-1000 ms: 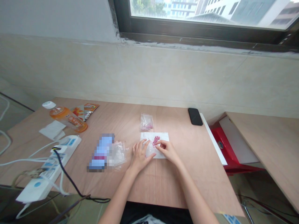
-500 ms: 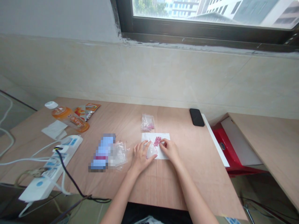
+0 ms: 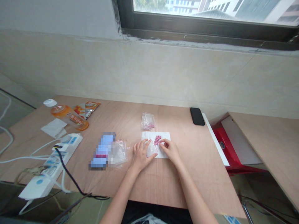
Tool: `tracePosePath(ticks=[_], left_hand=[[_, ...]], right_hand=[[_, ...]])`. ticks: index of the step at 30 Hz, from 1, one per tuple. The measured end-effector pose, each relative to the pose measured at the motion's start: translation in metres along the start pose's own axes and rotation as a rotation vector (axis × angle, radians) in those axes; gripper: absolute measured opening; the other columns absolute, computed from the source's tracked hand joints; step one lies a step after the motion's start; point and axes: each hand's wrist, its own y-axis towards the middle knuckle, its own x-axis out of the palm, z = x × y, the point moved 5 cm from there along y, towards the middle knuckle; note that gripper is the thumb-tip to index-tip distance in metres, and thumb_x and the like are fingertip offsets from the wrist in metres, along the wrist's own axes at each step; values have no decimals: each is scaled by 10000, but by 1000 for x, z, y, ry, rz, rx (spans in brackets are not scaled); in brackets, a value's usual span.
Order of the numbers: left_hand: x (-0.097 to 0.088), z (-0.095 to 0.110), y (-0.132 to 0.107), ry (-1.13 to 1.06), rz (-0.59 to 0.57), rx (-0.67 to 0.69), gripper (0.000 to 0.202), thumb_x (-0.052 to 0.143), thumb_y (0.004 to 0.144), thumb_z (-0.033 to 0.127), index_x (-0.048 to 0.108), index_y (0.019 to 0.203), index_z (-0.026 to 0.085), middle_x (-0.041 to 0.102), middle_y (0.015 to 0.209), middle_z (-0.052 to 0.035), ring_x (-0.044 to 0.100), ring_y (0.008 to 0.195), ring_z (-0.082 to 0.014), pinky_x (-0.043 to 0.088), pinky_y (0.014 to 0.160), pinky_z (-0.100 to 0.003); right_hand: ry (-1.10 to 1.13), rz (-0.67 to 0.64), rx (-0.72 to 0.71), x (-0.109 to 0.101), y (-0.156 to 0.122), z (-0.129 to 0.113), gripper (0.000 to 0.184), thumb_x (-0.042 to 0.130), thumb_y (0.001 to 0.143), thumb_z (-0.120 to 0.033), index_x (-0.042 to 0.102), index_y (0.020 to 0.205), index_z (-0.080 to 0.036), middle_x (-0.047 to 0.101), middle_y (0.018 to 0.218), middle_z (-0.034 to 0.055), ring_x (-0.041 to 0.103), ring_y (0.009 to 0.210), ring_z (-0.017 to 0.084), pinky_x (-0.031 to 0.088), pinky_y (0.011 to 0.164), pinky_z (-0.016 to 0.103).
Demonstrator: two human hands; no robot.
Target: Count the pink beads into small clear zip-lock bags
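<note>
A white paper sheet [image 3: 163, 136] lies on the wooden table [image 3: 151, 177] with a small heap of pink pills [image 3: 157, 139] on it. My left hand [image 3: 140, 154] holds a small clear plastic bag [image 3: 151, 150] at the sheet's left edge, fingers curled round it. My right hand [image 3: 170, 150] rests on the sheet just right of the pills, fingertips pinched close to them; what they pinch is too small to see. Behind the sheet lies another clear bag with pink pills [image 3: 147, 121].
A heap of empty clear bags [image 3: 119, 153] and a blurred packet [image 3: 102, 150] lie left of my hands. Farther left are a white power strip [image 3: 52, 161] with cables, an orange drink bottle [image 3: 67, 116], snack wrappers [image 3: 86, 109] and a tissue [image 3: 54, 127]. A black phone [image 3: 197, 116] lies at the back right.
My right hand has drawn slightly back from the pills toward the small bag. My left hand stays on the bag.
</note>
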Motion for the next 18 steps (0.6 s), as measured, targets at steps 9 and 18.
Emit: tracePosePath(ticks=[9, 18], left_hand=[[0, 0, -1, -1, 16, 7, 624, 620, 759, 477, 435, 1309, 249, 530, 1258, -109, 474, 1140, -273, 294, 973, -431], [1, -1, -1, 6, 25, 14, 612, 610, 764, 479, 442, 1302, 241, 528, 1261, -111, 471, 1145, -270, 302, 969, -430]], right_hand=[[151, -136, -89, 12, -3, -15, 247, 539, 822, -373, 670, 899, -178, 633, 724, 8, 471, 565, 109, 363, 543, 207], [178, -155, -127, 13, -1, -16, 254, 555, 814, -376, 671, 910, -172, 620, 716, 1, 457, 557, 100, 357, 540, 202]])
